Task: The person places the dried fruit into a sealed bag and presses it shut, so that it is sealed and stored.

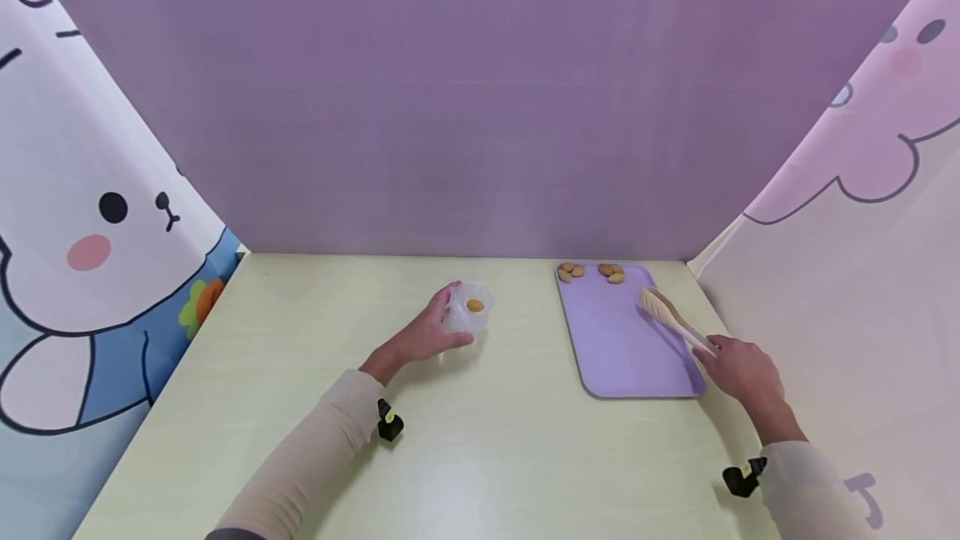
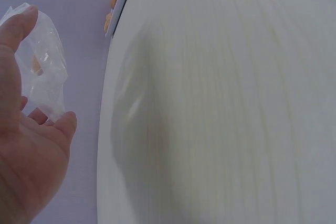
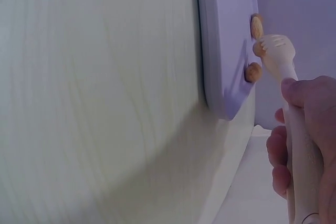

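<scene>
My left hand holds a crinkled clear plastic bag off the table, thumb on one side and fingers on the other. A single brown almond shows inside it. My right hand grips cream-coloured food tongs by the handle, their toothed ends over the purple tray. Small groups of almonds lie along the tray's far edge. In the right wrist view, one almond overlaps the toothed end of the tongs; I cannot tell if they pinch it.
The pale wood-grain table runs back to a plain purple wall. A printed cartoon panel stands on the left, another panel on the right. Each sleeve has a small black wrist camera.
</scene>
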`<action>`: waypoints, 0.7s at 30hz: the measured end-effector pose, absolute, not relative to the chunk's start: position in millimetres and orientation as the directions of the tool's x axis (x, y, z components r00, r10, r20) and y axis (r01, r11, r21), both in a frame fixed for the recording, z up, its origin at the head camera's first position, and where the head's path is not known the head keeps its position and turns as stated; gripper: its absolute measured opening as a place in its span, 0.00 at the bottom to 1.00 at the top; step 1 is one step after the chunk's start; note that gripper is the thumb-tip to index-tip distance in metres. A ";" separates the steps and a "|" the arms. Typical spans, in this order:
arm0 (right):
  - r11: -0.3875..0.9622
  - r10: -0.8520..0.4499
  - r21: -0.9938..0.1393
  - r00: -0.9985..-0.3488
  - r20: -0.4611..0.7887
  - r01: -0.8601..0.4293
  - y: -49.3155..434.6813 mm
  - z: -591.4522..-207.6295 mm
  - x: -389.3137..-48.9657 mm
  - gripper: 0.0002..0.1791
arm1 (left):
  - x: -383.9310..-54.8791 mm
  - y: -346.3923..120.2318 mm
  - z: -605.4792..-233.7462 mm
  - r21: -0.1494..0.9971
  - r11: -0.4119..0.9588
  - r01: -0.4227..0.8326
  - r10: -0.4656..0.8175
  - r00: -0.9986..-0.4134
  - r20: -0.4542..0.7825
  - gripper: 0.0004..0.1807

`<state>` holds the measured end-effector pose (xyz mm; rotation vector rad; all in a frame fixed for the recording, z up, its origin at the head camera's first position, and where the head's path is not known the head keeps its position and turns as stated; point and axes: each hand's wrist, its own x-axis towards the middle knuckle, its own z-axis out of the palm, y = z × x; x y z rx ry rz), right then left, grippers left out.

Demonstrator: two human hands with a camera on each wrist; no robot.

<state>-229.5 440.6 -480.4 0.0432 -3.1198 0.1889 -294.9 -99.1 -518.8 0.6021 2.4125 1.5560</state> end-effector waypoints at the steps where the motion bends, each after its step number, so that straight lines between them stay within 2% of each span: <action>1: 0.992 -0.027 -0.124 -0.999 0.022 -0.030 440.6 -480.5 -229.8 0.26 | -294.9 -99.0 -518.7 0.906 0.359 0.224 0.443 -0.895 0.045 0.56; 10: 0.988 -0.029 -0.152 -0.998 0.057 -0.037 432.9 -483.3 -232.0 0.30 | -293.5 -99.4 -517.5 0.912 0.349 0.215 0.445 -0.894 0.040 0.56; 21: 0.982 -0.063 -0.171 -0.991 0.115 -0.082 411.2 -484.9 -236.7 0.28 | -292.8 -101.6 -517.1 0.904 0.366 0.220 0.441 -0.897 0.039 0.56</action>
